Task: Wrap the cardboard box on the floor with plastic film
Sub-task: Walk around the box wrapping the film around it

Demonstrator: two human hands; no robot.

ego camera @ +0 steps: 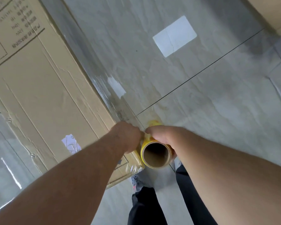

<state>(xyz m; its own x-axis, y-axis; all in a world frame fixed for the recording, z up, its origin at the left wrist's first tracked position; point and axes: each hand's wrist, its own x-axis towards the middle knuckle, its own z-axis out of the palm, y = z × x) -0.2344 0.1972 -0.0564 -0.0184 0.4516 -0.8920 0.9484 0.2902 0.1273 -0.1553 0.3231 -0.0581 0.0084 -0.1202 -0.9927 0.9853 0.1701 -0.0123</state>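
A long brown cardboard box (pixel 39 82) with printed text lies on the grey tiled floor, filling the left half of the view. Clear plastic film (pixel 94 65) stretches along its right side, from the top of the view down to a roll with a yellow rim and a brown cardboard core (pixel 156 154). The roll is held near the box's near right corner, its open end facing me. My right hand (pixel 162 137) grips the roll from the right. My left hand (pixel 128 137) is closed at the roll's left side, where the film comes off; its fingers are hidden.
My legs in dark trousers and a grey shoe (pixel 137 181) stand just below the roll. A white label (pixel 174 35) is stuck to the floor beyond. Another cardboard piece (pixel 276 12) sits at the top right corner. Loose film (pixel 5 168) lies at the left.
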